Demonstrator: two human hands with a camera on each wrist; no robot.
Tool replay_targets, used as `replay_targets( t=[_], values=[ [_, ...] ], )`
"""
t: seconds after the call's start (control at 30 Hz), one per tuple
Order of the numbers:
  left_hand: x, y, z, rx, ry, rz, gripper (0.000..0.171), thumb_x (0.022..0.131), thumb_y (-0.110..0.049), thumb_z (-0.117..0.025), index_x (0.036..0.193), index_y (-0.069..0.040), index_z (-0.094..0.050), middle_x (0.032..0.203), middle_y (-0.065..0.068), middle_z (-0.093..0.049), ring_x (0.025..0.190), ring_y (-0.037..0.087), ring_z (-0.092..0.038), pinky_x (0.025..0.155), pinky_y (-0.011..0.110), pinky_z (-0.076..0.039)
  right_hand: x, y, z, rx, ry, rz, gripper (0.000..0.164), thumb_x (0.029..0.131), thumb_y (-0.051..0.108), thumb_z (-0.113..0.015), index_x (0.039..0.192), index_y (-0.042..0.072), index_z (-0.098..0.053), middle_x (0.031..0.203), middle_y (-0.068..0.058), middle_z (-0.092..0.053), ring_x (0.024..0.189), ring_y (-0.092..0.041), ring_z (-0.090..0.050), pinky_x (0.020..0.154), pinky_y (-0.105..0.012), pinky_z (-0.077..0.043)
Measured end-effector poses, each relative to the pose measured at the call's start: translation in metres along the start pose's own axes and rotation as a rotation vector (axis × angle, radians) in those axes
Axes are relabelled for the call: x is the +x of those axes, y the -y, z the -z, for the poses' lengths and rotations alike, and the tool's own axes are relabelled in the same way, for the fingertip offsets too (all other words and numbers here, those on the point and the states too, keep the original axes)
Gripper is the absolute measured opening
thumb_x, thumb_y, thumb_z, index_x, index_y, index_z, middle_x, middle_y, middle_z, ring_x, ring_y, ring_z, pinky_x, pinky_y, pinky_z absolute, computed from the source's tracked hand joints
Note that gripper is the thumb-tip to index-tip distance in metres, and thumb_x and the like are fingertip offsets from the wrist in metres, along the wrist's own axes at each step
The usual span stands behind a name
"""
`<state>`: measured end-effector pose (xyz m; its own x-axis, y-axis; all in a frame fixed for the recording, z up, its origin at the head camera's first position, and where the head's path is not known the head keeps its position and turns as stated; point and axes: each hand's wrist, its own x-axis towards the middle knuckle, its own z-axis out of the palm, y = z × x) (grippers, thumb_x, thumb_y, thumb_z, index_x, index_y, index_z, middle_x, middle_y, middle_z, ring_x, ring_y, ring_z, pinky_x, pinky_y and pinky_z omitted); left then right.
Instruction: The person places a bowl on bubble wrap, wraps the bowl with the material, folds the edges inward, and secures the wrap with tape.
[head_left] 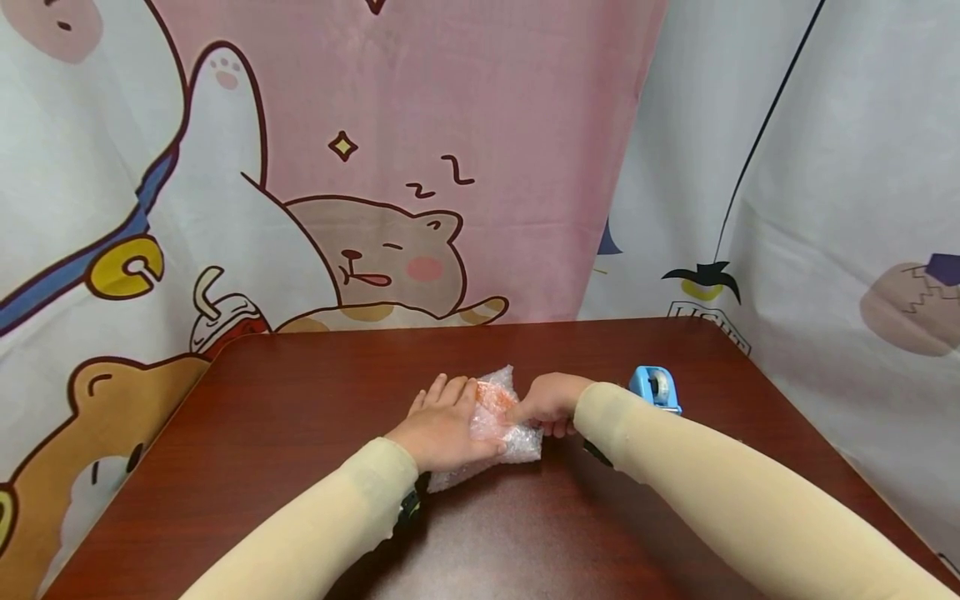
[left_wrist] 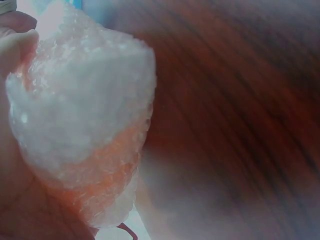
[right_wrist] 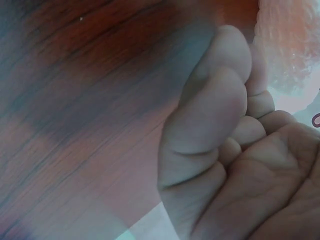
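A bubble-wrapped packet [head_left: 528, 445] lies on the table, something orange showing through its clear wrap. Across its left part, my left hand [head_left: 438, 425] presses flat, fingers extended and spread. In the left wrist view, the wrap [left_wrist: 95, 100] fills the space beside my left palm, its folded layer whitish over the orange. From the right, my right hand [head_left: 553, 402] touches the packet's top with one digit held out. The other fingers curl beside the packet's edge, and the right wrist view shows no wrap inside them.
A light-blue tape dispenser [head_left: 654, 387] with a roll of tape stands at the right, just beyond my right forearm. The dark red-brown table [head_left: 300, 433] has its far edge close to a cartoon-printed curtain [head_left: 540, 167].
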<state>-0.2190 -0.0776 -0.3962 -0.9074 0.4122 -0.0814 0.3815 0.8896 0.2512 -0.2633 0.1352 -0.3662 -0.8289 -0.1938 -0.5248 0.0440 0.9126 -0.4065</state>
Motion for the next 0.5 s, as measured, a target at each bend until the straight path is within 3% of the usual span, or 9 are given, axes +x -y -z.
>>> replay_targets(
  t=[0.33, 0.5],
  values=[
    [0.0001, 0.0006, -0.0003, 0.015, 0.000, -0.006, 0.110, 0.089, -0.079, -0.057, 0.167, -0.006, -0.027, 0.171, 0.012, -0.029, 0.161, 0.043, -0.019, 0.128, 0.064, -0.022, -0.0006, 0.0014, -0.0035, 0.031, 0.002, 0.009, 0.054, 0.085, 0.063, -0.075, 0.068, 0.013, -0.064, 0.068, -0.004, -0.058, 0.060, -0.018, -0.052, 0.050, -0.028, -0.040],
    [0.0010, 0.0015, -0.0020, 0.021, -0.003, -0.007, 0.111, 0.089, -0.079, -0.057, 0.167, -0.006, -0.026, 0.171, 0.012, -0.029, 0.161, 0.043, -0.019, 0.128, 0.064, -0.022, 0.0010, 0.0065, -0.0050, -0.016, -0.017, 0.039, 0.051, 0.085, 0.057, -0.076, 0.061, 0.015, -0.059, 0.060, -0.001, -0.052, 0.053, -0.015, -0.048, 0.047, -0.025, -0.039]
  ],
)
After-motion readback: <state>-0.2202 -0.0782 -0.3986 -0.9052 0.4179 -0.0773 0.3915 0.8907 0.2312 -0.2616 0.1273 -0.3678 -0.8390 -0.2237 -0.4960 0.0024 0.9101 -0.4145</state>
